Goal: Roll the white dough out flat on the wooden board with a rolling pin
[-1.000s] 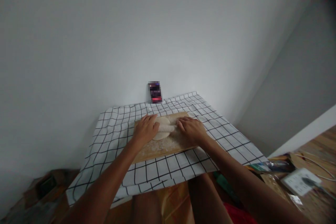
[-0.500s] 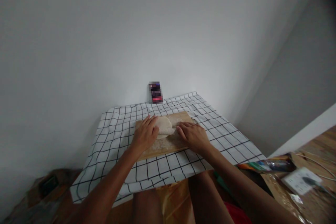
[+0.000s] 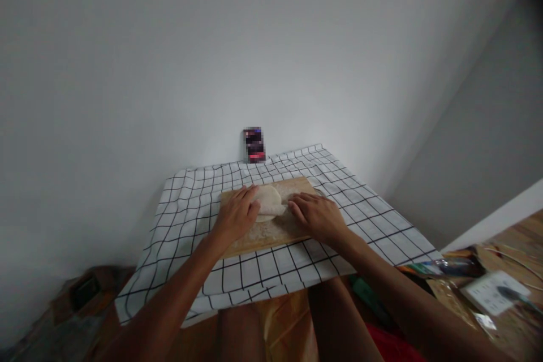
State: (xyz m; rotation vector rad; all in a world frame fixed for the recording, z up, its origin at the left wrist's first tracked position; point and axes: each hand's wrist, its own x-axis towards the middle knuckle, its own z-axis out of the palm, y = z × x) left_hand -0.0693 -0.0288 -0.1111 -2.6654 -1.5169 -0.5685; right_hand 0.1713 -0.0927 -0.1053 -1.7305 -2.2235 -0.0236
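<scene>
Dimly lit, palest across the middle of the wall point(image 3: 292, 79); blackened in the upper right corner, murky beneath the checked cloth point(image 3: 180, 229), pixelated over the small upright object point(image 3: 254, 145).

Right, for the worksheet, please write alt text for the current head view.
A person's left hand and right hand are at either end of a pale rolling pin lying across flat dough on a floured wooden board. Beneath is a white cloth with black grid lines; a pixelated object stands by the wall.
</scene>
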